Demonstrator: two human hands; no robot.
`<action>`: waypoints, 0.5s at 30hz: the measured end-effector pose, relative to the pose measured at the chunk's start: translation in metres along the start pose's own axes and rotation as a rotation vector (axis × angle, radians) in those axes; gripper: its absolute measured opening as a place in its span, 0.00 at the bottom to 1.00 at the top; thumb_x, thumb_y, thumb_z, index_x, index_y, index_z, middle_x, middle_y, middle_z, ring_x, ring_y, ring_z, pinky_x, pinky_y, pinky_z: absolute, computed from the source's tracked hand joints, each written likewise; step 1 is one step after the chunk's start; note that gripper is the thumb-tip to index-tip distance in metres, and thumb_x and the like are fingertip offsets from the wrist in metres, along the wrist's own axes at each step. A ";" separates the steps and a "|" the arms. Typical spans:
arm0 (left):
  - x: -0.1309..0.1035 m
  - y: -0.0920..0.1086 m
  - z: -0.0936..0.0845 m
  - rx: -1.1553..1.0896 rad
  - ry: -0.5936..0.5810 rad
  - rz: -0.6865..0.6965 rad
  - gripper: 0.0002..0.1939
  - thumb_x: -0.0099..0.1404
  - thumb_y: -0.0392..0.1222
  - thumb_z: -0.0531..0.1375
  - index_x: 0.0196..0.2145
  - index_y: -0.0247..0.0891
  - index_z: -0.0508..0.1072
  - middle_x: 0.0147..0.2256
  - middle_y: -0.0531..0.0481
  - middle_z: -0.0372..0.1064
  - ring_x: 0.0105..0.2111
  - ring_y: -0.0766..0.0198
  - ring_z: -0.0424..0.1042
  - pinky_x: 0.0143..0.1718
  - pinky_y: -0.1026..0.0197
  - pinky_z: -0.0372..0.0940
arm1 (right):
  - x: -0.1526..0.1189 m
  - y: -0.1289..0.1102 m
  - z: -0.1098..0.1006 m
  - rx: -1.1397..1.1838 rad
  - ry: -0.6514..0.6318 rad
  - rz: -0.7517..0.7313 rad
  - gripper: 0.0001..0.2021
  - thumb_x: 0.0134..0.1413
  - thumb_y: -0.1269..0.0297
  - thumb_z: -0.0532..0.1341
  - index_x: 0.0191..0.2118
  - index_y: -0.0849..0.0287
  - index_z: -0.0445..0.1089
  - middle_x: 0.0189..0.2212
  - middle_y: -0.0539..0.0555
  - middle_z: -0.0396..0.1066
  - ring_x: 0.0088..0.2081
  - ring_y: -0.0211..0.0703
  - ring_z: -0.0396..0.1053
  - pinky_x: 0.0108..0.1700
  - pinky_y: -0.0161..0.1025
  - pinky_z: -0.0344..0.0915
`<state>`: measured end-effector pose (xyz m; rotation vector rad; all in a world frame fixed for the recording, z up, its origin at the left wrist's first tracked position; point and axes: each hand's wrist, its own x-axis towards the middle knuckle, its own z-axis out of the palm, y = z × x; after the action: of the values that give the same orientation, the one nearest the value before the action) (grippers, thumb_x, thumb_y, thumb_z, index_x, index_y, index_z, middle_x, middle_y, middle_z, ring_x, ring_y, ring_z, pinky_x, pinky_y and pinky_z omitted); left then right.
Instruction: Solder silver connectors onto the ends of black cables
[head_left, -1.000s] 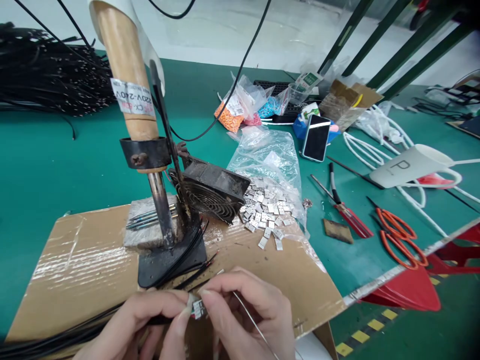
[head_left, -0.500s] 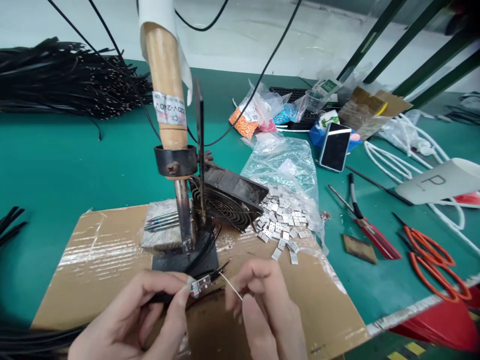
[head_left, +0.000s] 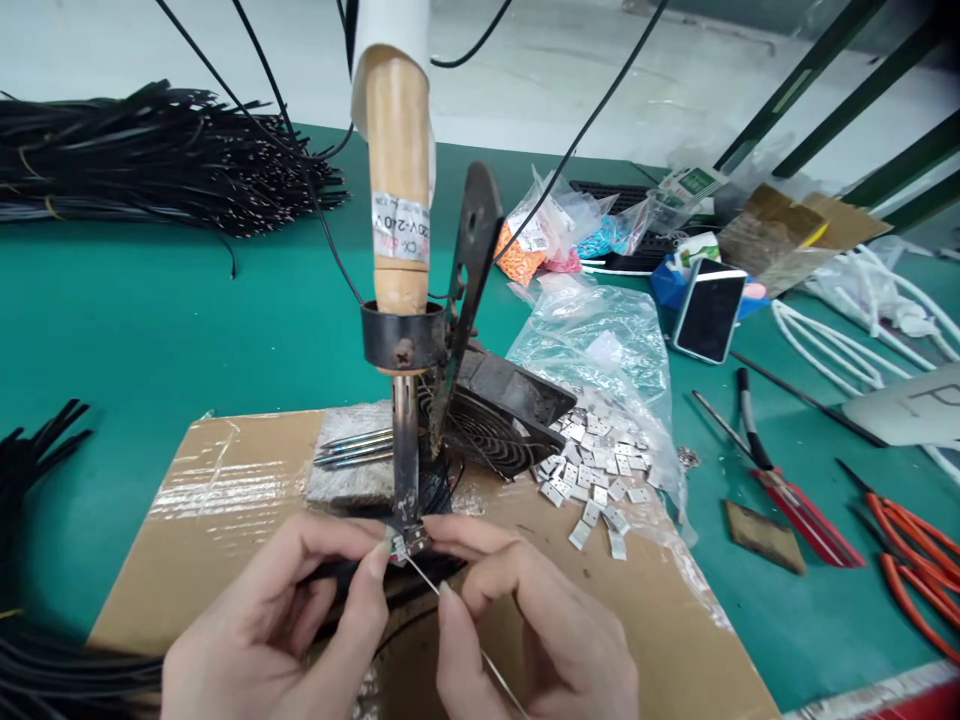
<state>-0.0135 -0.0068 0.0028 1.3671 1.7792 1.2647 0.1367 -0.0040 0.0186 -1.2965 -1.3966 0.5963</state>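
While left hand point(head_left: 300, 625) pinches connector point(head_left: 415, 541), lower centre, fingers of right hand point(head_left: 544, 625) hold wire point(head_left: 424, 577), slanting up-left to connector.

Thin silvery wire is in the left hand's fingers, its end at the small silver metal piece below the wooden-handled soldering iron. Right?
Wrong hand: the head view shows the thin silvery wire in the right hand. Its end is indeed at the small silver metal piece, below the wooden-handled soldering iron.
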 end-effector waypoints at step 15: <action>0.009 0.027 0.016 0.074 0.104 -0.017 0.19 0.62 0.61 0.68 0.29 0.42 0.75 0.26 0.53 0.78 0.25 0.63 0.80 0.23 0.69 0.75 | -0.006 0.007 -0.004 0.081 -0.045 0.012 0.12 0.55 0.81 0.62 0.31 0.53 0.67 0.45 0.45 0.84 0.42 0.37 0.84 0.46 0.29 0.77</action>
<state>0.0084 0.0084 0.0222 1.3459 1.9216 1.2935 0.1420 -0.0091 0.0117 -1.2339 -1.3883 0.6868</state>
